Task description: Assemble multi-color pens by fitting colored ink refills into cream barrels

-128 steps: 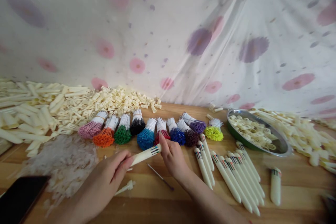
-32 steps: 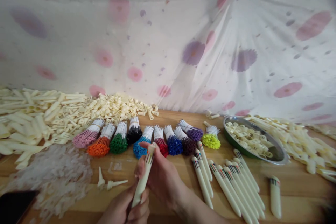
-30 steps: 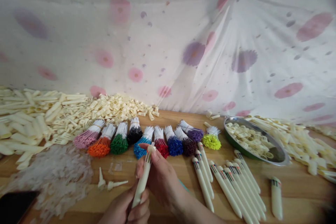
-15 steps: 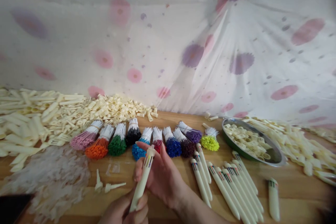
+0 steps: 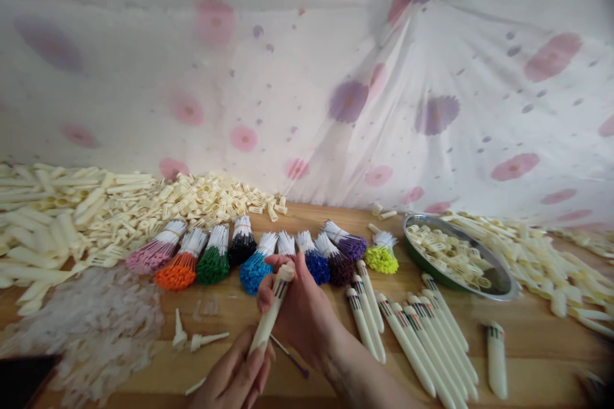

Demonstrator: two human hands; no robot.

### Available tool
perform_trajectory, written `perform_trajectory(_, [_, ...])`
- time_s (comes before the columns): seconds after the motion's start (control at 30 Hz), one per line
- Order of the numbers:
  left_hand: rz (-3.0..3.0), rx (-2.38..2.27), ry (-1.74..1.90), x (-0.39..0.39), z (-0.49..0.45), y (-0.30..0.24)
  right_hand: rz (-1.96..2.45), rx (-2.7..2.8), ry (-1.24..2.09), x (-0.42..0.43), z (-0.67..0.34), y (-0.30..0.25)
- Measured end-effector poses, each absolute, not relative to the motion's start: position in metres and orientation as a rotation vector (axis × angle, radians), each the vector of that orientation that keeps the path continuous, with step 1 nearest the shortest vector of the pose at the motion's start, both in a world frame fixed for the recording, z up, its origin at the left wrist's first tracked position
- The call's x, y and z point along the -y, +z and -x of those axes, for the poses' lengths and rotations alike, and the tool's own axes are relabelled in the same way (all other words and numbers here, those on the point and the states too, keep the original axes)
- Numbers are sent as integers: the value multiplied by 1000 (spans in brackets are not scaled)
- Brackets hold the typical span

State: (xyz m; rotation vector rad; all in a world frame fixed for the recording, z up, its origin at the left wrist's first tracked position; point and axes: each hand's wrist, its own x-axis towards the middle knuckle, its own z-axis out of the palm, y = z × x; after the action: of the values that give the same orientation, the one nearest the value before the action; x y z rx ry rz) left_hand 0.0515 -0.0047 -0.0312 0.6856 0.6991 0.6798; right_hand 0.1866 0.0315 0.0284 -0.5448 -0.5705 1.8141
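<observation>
A cream multicolour pen (image 5: 269, 319) stands tilted before me, its top end up and to the right. My left hand (image 5: 235, 367) is wrapped round its lower barrel. My right hand (image 5: 307, 313) curls about the upper part, fingers behind and at the left side, thumb raised beside the top. Coloured sliders show faintly in the slots near the cap. Below the hands a thin white refill with a dark purple end (image 5: 296, 363) shows, partly hidden by them. Just beyond stand tied refill bundles, among them light blue (image 5: 258, 271) and dark blue (image 5: 315, 265).
Several similar pens (image 5: 422, 345) lie to the right, near a metal bowl (image 5: 511, 287) of cream slotted parts. Cream barrels (image 5: 38, 236) and small parts (image 5: 211, 198) pile up at the left. Clear plastic pieces (image 5: 100, 326) and two pointed tips (image 5: 206, 340) lie nearer me.
The pen and both hands have shifted slightly right. My right hand's fingers have curled closer round the pen's top. The purple-ended refill has come into sight below the hands.
</observation>
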Motion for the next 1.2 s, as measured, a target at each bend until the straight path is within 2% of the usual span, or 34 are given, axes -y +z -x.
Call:
perform_trajectory(0.37, [-609,-654,600,10,-50,-33,492,651,1907,-20,-177,15])
perform_trajectory(0.63, [-530,-386,592,11,-57,-21,341,612,1970,-25,-183,10])
perform_trajectory(0.97, [-615,-476,627,10,-58,-30,340,554,1976,-27,-184,12])
perform_trajectory(1.2, [-616,-472,672,14,-62,-23,427,538,1865,-22,-179,16])
